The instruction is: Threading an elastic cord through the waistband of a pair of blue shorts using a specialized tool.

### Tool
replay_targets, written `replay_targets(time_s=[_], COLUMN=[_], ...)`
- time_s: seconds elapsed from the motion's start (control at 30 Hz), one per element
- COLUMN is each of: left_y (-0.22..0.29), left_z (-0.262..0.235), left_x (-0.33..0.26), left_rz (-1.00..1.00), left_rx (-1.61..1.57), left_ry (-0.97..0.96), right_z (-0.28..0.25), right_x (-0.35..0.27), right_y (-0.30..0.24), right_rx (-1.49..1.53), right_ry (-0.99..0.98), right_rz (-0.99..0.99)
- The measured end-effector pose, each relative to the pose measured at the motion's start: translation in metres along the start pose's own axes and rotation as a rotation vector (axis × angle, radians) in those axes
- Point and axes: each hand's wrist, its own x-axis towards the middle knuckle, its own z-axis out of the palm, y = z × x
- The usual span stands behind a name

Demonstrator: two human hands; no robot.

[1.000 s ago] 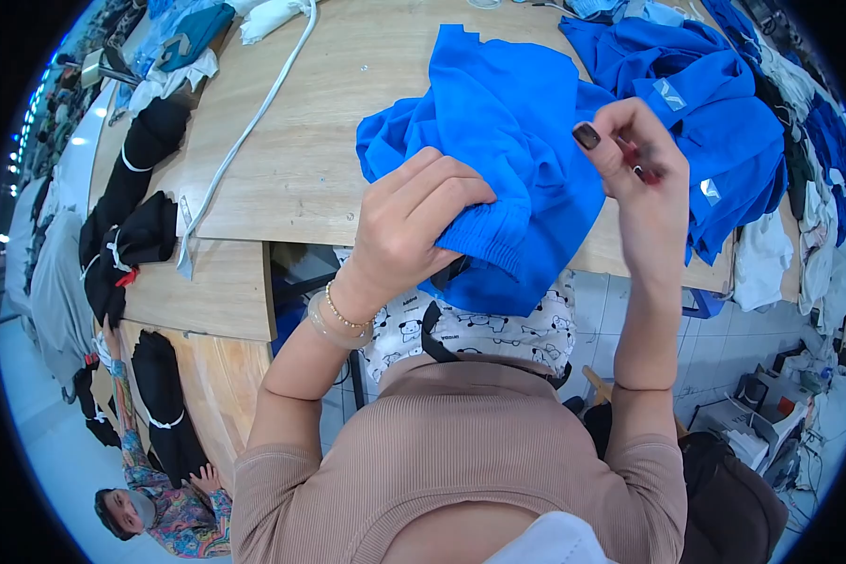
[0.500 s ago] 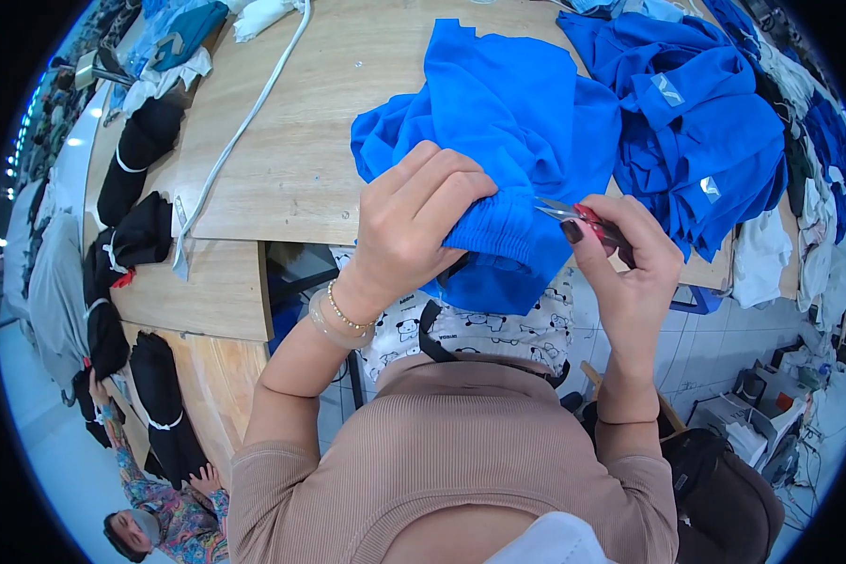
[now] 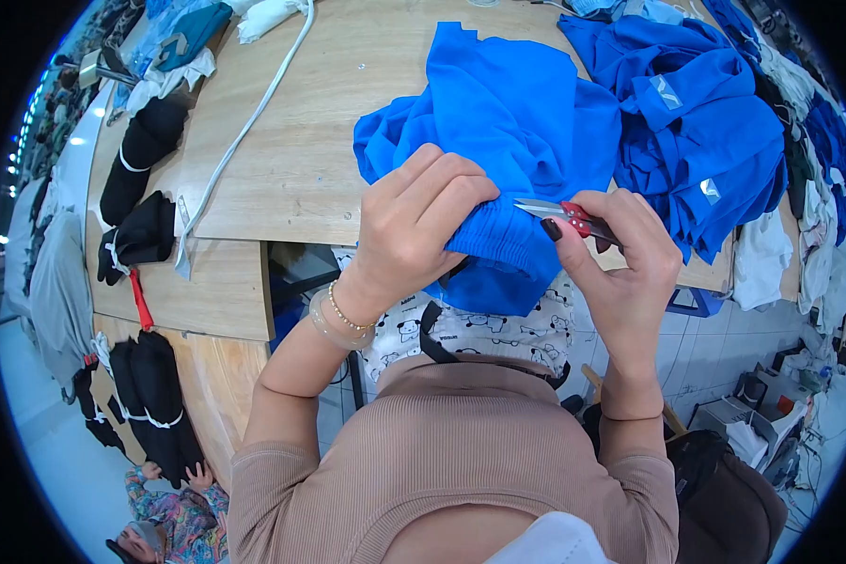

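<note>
A bright blue garment [image 3: 508, 103] lies bunched over the front edge of the wooden table. My left hand [image 3: 406, 221] is closed on its gathered elastic waistband [image 3: 509, 242], pinching the fabric near the top. Small red-handled thread snips [image 3: 573, 218] are gripped in my right hand [image 3: 630, 246], thumb on the near side. Their pointed metal blades reach left over the waistband, close to my left fingertips. Whether the tips touch the cloth or a thread I cannot make out. Below the garment a white cloth with dark animal prints [image 3: 479, 329] covers my lap.
More blue garments [image 3: 696, 132] are piled at the right. A white cord [image 3: 244, 136] crosses the wooden table [image 3: 310, 141]. Tied black bundles [image 3: 139, 160] line the left side, where a co-worker's hand [image 3: 199, 476] touches one. A dark chair [image 3: 733, 493] stands at the lower right.
The snips have moved left, bringing their blades farther over the waistband. My left hand has hardly moved. At the left, the co-worker has shifted a black bundle nearer, and a red strip now shows.
</note>
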Motion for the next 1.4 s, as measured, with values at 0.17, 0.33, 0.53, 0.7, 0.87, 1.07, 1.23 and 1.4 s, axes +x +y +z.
replay_targets(time_s=[0.17, 0.33, 0.53, 0.7, 0.87, 1.07, 1.23, 1.4], left_y=[0.000, 0.002, 0.002, -0.030, -0.042, -0.042, -0.046, -0.039], left_z=[-0.001, -0.007, -0.017, -0.042, -0.049, -0.049, -0.049, -0.041], left_x=[0.000, 0.004, 0.017, 0.013, 0.000, -0.002, -0.001, -0.002], left_rz=[-0.001, -0.052, -0.750, -0.947, -0.939, -0.978, -0.992, -1.067], left_rx=[0.004, 0.011, -0.330, -0.819, -1.056, -0.963, -1.005, -1.093], left_ry=[0.010, -0.033, -0.340, -0.545, -0.512, -0.384, -0.413, -0.406], right_z=[0.004, 0.005, 0.040, 0.028, 0.028, 0.030, 0.034, 0.049], right_x=[-0.004, -0.011, 0.003, 0.047, 0.060, 0.060, 0.062, 0.062], right_y=[0.005, 0.012, 0.038, 0.071, 0.072, 0.074, 0.079, 0.069], right_rx=[0.363, 0.445, 0.407, 1.150, 1.253, 1.228, 1.185, 0.775], right_ry=[0.177, -0.018, 0.004, -0.161, -0.322, -0.326, -0.369, -0.342], right_rz=[0.263, 0.213, 0.111, 0.538, 0.474, 0.483, 0.439, 0.359])
